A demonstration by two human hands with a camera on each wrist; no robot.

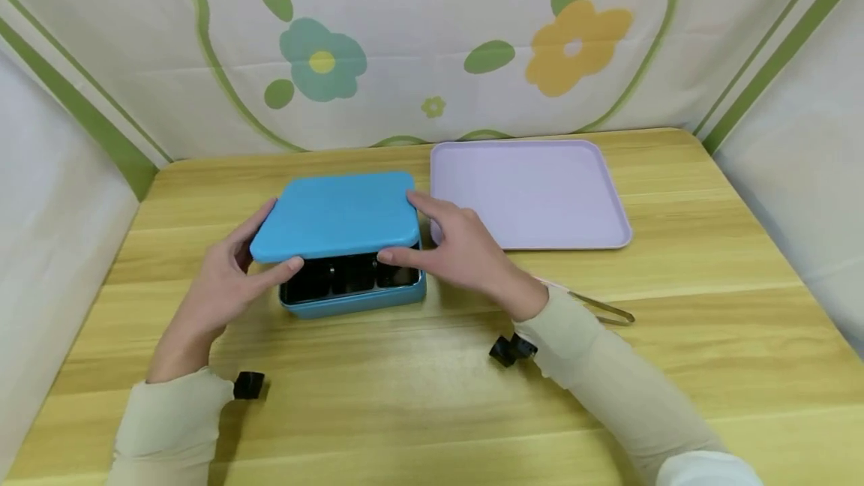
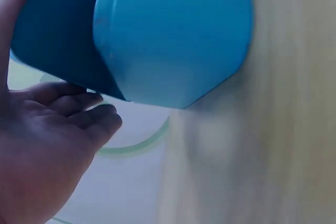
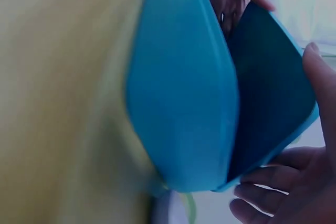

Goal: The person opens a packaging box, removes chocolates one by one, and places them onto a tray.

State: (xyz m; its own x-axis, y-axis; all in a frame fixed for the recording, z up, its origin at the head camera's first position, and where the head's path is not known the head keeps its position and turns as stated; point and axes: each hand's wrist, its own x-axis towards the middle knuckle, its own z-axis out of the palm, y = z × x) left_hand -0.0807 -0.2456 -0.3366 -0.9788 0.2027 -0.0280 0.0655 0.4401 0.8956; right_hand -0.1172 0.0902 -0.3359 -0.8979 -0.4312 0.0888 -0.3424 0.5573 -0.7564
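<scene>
Sleeves nearest. Left hand, right hand grip opposite ends of lid, neither nearer; long axis runs hand to hand. Lid tilted over box, near edge raised.

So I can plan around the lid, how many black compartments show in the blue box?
3, along the near side of the blue box: left compartment, middle compartment, right compartment. The raised lid may hide more.
</scene>
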